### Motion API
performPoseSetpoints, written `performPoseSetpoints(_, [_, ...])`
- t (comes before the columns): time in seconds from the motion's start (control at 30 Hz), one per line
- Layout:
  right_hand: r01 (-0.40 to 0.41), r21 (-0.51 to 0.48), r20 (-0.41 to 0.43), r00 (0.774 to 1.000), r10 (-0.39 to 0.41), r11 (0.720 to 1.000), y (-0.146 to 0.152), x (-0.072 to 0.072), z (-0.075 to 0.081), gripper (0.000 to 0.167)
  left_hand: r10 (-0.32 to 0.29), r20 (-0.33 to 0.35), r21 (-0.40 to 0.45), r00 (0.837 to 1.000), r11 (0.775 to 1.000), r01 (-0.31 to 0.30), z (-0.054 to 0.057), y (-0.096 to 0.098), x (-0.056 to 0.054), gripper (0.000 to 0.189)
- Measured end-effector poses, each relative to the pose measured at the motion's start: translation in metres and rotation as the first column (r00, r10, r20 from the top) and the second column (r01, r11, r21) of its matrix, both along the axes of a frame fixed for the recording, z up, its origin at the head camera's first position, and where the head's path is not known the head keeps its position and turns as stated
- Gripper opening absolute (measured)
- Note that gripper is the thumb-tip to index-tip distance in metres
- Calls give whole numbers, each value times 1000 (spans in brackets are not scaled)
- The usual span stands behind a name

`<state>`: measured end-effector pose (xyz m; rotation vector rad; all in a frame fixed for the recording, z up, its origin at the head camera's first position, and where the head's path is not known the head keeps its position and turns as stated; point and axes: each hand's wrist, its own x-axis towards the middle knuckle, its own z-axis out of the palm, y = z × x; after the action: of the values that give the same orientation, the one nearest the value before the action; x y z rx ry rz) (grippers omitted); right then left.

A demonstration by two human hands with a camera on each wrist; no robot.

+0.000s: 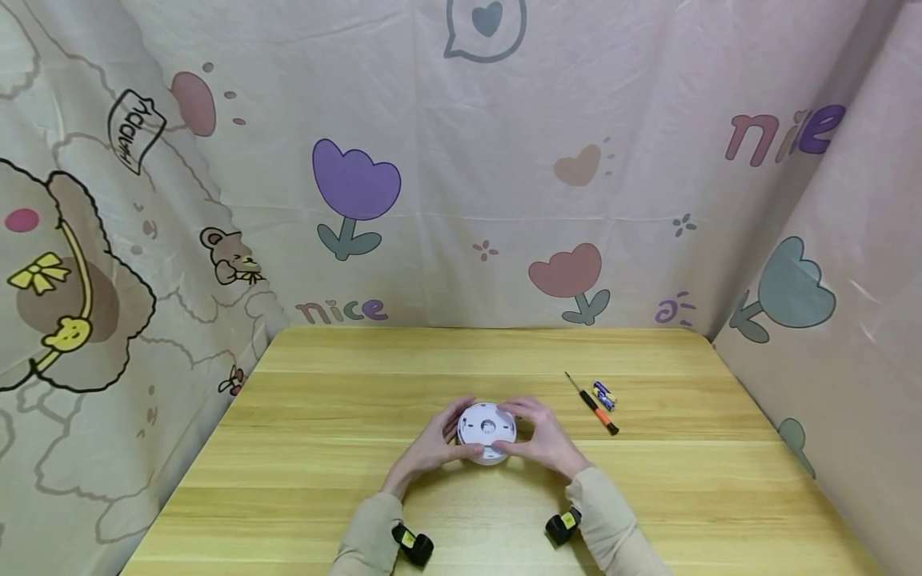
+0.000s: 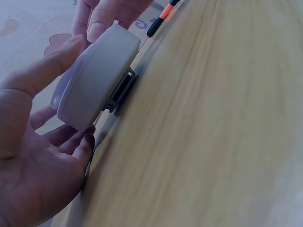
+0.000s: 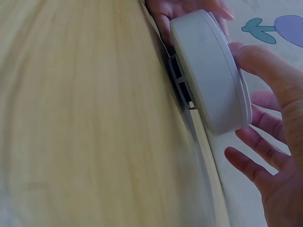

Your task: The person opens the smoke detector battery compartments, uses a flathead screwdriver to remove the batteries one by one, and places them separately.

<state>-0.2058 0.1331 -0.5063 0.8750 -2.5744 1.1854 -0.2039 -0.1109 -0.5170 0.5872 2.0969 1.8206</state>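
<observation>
A round white smoke detector (image 1: 487,436) is held between both hands above the table, its flat plate with slots and a central hole facing up. My left hand (image 1: 434,442) grips its left side, thumb at the near edge and fingers around the far side. On the opposite side my right hand (image 1: 542,438) holds it, with the thumb near the front and a finger over the far rim. In the left wrist view, the thick side wall of the detector (image 2: 97,78) shows, with a dark slotted part beneath. The right wrist view shows some right-hand fingers (image 3: 258,156) spread off the detector.
On the wooden table (image 1: 310,448), a screwdriver (image 1: 594,408) with a black and orange handle lies to the right. Beside it are small blue batteries (image 1: 604,395). A printed cloth (image 1: 461,160) hangs behind the table and along both sides.
</observation>
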Motion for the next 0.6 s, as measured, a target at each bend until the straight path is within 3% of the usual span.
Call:
performPoseSetpoints(0.27, [-12, -2, -6, 1000, 12, 1000, 0, -1, -1, 60, 28, -18, -23, 999, 999, -28, -2, 1, -1, 68])
performPoseSetpoints(0.6, [-1, -27, 83, 997, 3, 1000, 0, -1, -5, 59, 58, 0, -27, 998, 998, -58, -1, 2, 1, 66])
